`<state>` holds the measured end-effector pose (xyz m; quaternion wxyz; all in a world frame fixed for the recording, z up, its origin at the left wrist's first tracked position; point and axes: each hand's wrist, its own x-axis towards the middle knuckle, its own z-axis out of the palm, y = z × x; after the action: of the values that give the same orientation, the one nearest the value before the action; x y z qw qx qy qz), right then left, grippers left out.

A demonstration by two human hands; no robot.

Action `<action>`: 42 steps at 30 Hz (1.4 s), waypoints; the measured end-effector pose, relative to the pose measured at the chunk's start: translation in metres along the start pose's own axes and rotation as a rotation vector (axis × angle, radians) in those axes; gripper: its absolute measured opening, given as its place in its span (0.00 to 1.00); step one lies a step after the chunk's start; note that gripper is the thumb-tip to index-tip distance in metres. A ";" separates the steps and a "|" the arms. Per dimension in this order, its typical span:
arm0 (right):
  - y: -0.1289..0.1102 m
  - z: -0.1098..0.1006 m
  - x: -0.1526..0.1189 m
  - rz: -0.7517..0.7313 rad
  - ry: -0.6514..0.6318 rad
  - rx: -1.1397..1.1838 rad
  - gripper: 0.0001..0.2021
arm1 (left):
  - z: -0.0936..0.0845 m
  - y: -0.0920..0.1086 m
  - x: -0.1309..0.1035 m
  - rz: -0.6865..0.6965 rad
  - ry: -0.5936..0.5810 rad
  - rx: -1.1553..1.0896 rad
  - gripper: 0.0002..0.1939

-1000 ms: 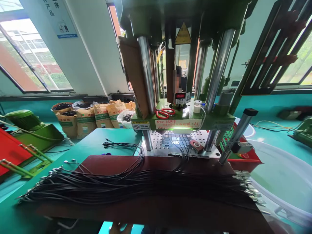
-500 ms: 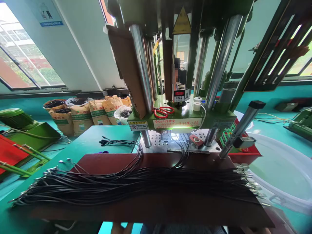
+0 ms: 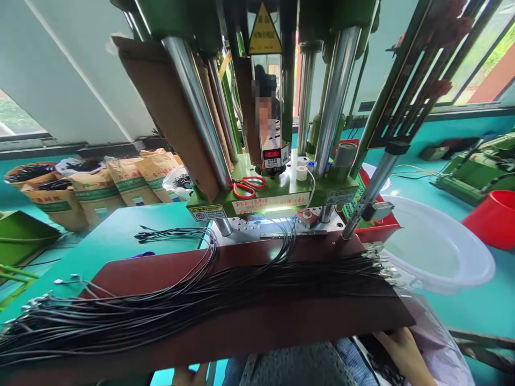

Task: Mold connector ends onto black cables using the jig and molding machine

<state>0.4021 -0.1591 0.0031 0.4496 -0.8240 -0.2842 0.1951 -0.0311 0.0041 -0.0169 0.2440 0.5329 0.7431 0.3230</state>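
My left hand shows only in part at the bottom edge, below the front of the brown board; its fingertips are hidden by the board. Close under the board's right front corner is my right hand, its fingers mostly out of sight. Dark strands lie beside it, next to a pale plastic bag. A long bundle of black cables with metal ends stretches across the board. Several cables run from there into the lit gap of a green press.
Red-handled scissors and a white spool rest on the press ledge. More black cables lie on the green table. A big translucent tub and a red bucket stand right; filled sacks line the wall.
The view has turned to the right and down. My right hand and forearm have come into sight at the lower right; my left hand stays under the board's front edge.
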 end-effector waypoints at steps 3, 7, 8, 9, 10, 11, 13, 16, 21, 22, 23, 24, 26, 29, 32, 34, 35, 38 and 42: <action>-0.008 -0.002 -0.002 0.020 0.020 -0.040 0.15 | -0.002 0.001 0.006 0.032 -0.005 -0.020 0.35; -0.023 -0.005 -0.004 0.022 0.043 -0.094 0.15 | -0.002 -0.002 0.006 0.022 -0.010 0.006 0.36; -0.025 -0.006 -0.004 0.016 0.036 -0.099 0.16 | -0.001 -0.002 0.004 0.014 -0.013 0.025 0.35; -0.025 -0.006 -0.003 0.015 0.022 -0.102 0.17 | -0.001 -0.002 0.003 0.006 -0.019 0.041 0.34; -0.023 -0.006 -0.002 0.017 0.009 -0.107 0.18 | -0.001 -0.001 0.001 -0.001 -0.024 0.051 0.33; -0.021 -0.005 -0.001 0.021 -0.008 -0.117 0.20 | -0.002 0.000 -0.001 -0.007 -0.030 0.051 0.32; -0.014 -0.005 0.001 0.030 -0.043 -0.138 0.21 | -0.003 0.006 -0.004 -0.017 -0.027 0.034 0.32; -0.008 -0.003 0.003 0.039 -0.076 -0.145 0.22 | -0.005 0.016 -0.008 -0.020 0.006 0.010 0.31; -0.009 -0.002 0.002 0.002 -0.048 -0.113 0.23 | -0.008 0.029 -0.007 -0.018 -0.034 -0.031 0.31; -0.008 -0.002 0.002 -0.015 -0.056 -0.100 0.23 | -0.012 0.030 -0.003 -0.022 -0.071 -0.036 0.31; -0.006 -0.003 0.003 -0.028 -0.079 -0.086 0.23 | -0.017 0.030 0.001 -0.030 -0.118 -0.029 0.30; -0.004 -0.004 0.003 -0.038 -0.107 -0.071 0.22 | -0.025 0.030 0.005 -0.043 -0.171 -0.001 0.30; -0.001 -0.007 0.004 -0.050 -0.165 -0.053 0.23 | -0.044 0.031 0.011 -0.068 -0.280 0.123 0.28; -0.001 -0.013 0.006 -0.090 -0.204 -0.107 0.24 | -0.074 0.046 0.008 0.002 -0.514 0.326 0.24; -0.010 -0.017 0.005 -0.133 -0.235 -0.193 0.24 | -0.084 0.090 -0.009 0.373 -0.832 0.289 0.22; -0.017 -0.018 0.005 -0.145 -0.252 -0.226 0.23 | -0.070 0.135 -0.022 0.716 -0.916 0.197 0.21; -0.020 -0.019 0.004 -0.151 -0.252 -0.240 0.23 | -0.057 0.159 -0.027 0.844 -0.891 0.158 0.19; -0.024 -0.021 0.003 -0.187 -0.247 -0.309 0.24 | 0.001 0.226 -0.033 1.130 -0.778 0.086 0.16; -0.021 -0.028 -0.002 -0.256 -0.240 -0.401 0.22 | 0.072 0.277 -0.027 1.219 -0.615 0.345 0.16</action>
<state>0.4107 -0.1686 0.0359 0.2615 -0.8249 -0.4705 0.1726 0.2039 0.0565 0.1406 0.1305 0.9526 0.2500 0.1144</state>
